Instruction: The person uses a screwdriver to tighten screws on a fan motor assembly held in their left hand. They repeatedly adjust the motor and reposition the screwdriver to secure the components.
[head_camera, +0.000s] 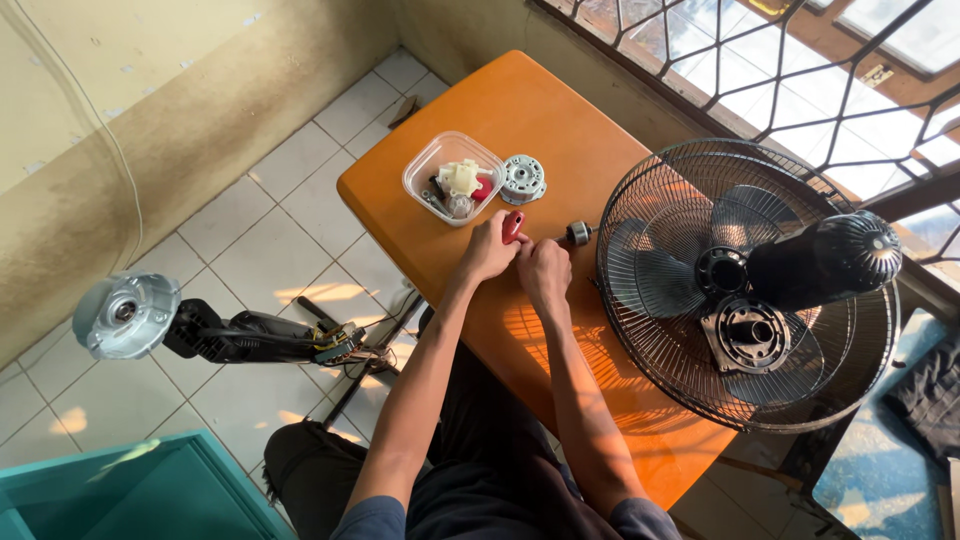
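Both hands meet on the desk (560, 130): our left hand (488, 250) clamps a red-handled tool (512, 226); our right hand (545, 272) grips a rotor shaft (578, 234), its long axis pointing right toward the fan grille (650, 330).

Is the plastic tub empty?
No, the clear tub on the orange table holds small parts, among them a whitish piece and a red one.

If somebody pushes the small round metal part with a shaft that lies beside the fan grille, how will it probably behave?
The rotor looks round with a thin shaft, so it would probably roll on the smooth orange table. It appears to be solid metal, likely heavy for its size and stiff. The fan grille lies close on one side and might stop it; toward the right hand nothing blocks it.
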